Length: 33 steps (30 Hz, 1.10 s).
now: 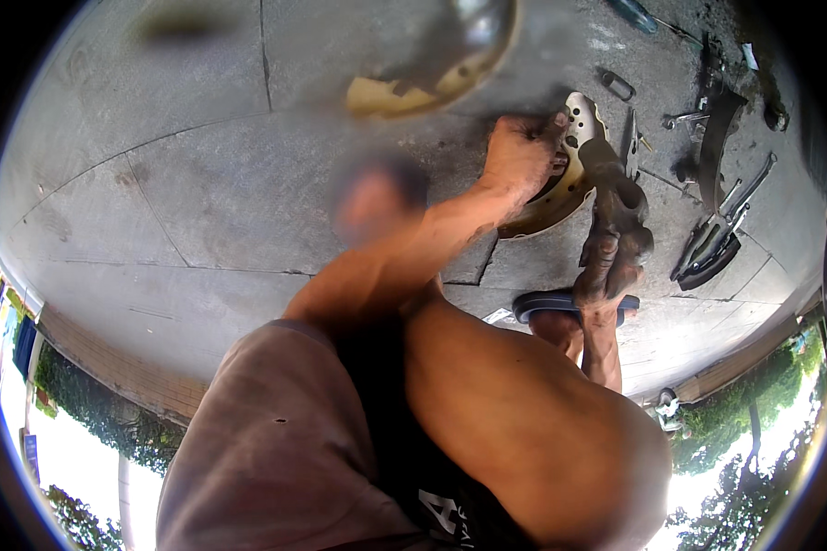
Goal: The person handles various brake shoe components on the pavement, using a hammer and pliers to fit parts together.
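My left hand (pixel 524 151) is closed with fingers curled on the inner edge of a cream, curved metal plate with holes (pixel 547 211), lying on the grey pavement. Just right of it, my right hand (pixel 606 266) grips a thick, dark, grimy metal part (pixel 616 197), whose top reaches over the plate's right side. Its exact shape is hard to make out. A second cream curved piece (pixel 395 96), partly blurred, lies above and left.
Loose tools (pixel 726 230), a dark curved strip (pixel 715 147), a small metal link (pixel 617 84) and a dark-handled tool (pixel 632 15) lie to the right on the pavement (pixel 156 211). My sandalled foot (pixel 551 326) is below my hands. Greenery (pixel 92 395) shows beyond the paving.
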Motion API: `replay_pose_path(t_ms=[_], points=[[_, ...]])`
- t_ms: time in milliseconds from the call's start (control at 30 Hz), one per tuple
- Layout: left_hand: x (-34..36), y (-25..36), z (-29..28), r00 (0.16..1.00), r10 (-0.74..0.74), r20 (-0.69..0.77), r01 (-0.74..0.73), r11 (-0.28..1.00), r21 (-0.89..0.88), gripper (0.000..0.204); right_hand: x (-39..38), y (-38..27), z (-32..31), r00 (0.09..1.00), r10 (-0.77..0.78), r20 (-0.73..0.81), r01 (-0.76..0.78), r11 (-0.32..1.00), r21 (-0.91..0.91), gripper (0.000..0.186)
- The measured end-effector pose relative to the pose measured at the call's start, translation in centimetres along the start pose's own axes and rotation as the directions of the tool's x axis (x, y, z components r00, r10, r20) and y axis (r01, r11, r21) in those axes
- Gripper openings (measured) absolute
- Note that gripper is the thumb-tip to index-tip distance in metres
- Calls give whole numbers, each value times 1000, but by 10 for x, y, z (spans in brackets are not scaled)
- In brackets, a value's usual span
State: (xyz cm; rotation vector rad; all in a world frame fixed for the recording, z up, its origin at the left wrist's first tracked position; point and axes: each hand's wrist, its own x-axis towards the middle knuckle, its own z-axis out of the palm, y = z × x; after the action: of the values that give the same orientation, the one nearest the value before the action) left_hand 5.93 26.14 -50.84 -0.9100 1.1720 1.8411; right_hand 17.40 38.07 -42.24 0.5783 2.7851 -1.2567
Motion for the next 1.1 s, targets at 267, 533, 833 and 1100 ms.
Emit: replay_pose_path(t_ms=[267, 533, 833, 1100], points=[[1, -2, -1, 1000, 31, -2, -31, 999, 41, 32, 4, -14, 0, 987, 147, 58, -147, 989, -7, 37], [-1, 1, 7, 1000, -18, 18, 17, 1000, 23, 33, 10, -11, 8, 996, 27, -88, -32, 998, -60, 58], [9, -13, -9, 996, 84, 1, -83, 987, 139, 39, 13, -12, -11, 987, 159, -27, -155, 981, 120, 64], [1, -2, -10, 979, -24, 203, 41, 996, -81, 37, 10, 2, -83, 939, 345, 3, -344, 937, -61, 54]])
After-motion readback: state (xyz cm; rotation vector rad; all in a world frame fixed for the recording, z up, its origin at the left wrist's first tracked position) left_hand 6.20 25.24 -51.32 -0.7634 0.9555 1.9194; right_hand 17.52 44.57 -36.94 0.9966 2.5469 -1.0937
